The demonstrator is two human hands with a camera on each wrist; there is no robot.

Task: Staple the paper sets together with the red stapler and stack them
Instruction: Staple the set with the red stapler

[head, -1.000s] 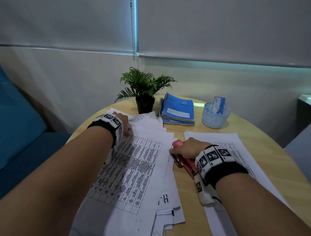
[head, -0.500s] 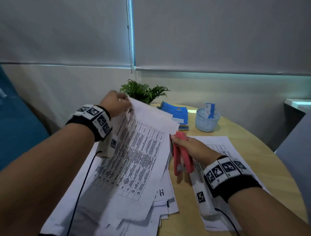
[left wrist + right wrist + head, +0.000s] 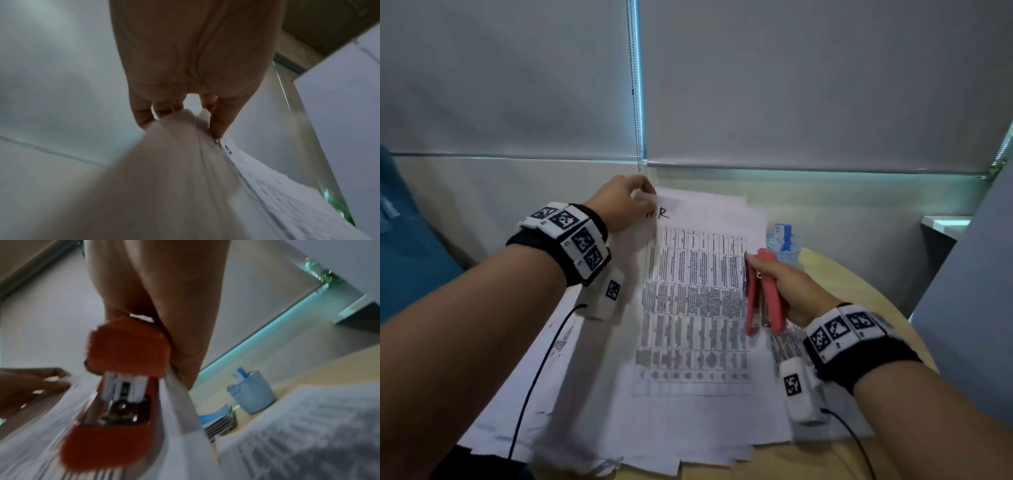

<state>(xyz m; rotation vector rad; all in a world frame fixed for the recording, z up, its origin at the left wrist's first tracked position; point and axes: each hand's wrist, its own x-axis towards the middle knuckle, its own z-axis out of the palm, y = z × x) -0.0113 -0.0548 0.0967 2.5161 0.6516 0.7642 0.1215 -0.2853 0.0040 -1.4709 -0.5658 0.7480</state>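
My left hand [image 3: 625, 202] pinches the top left corner of a printed paper set [image 3: 698, 308] and holds it raised above the round wooden table [image 3: 859, 287]. The left wrist view shows its fingers [image 3: 218, 123] clamped on that corner of the sheets [image 3: 185, 178]. My right hand [image 3: 784, 284] grips the red stapler [image 3: 762, 294] at the set's right edge; the stapler [image 3: 123, 386] appears upright beside the sheets. More loose papers [image 3: 571, 428] lie beneath on the table.
A pale blue mesh cup [image 3: 784, 248] with a blue card stands behind the stapler. Blue notebooks [image 3: 218, 420] lie near that cup [image 3: 252, 397]. Another printed sheet [image 3: 791, 346] lies under my right wrist. A window blind and its bead chain [image 3: 635, 85] hang ahead.
My left hand has lifted the paper set's corner up and towards the middle. My right hand has raised the stapler off the table to the set's right edge. The view has tilted upward.
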